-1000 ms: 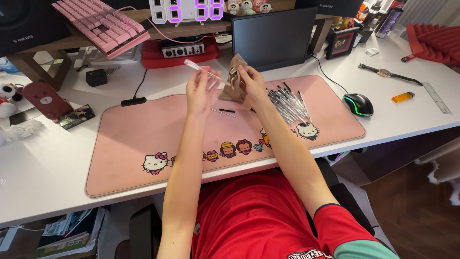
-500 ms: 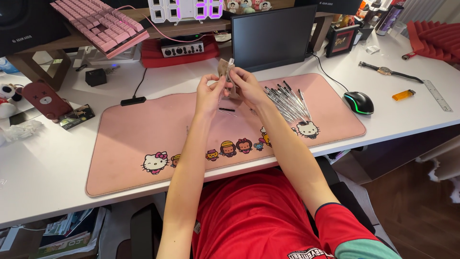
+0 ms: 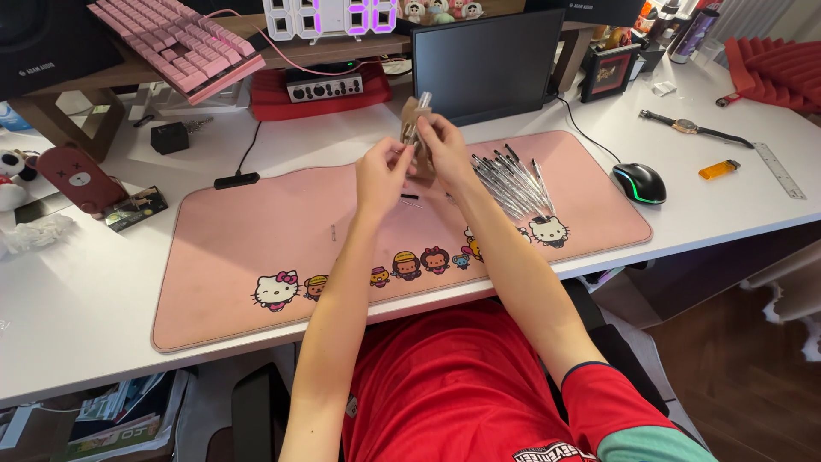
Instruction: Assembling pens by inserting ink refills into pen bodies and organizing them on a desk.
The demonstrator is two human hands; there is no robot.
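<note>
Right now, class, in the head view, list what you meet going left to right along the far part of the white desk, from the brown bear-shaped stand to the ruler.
Brown bear-shaped stand → small black cube → red box → dark screen → framed picture → wristwatch → orange lighter → ruler.

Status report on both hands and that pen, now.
Left hand and right hand raised over the pink desk mat, together pinching a clear pen in a small brown pouch. Pile of pens lies beside. Nothing in the way.
</note>
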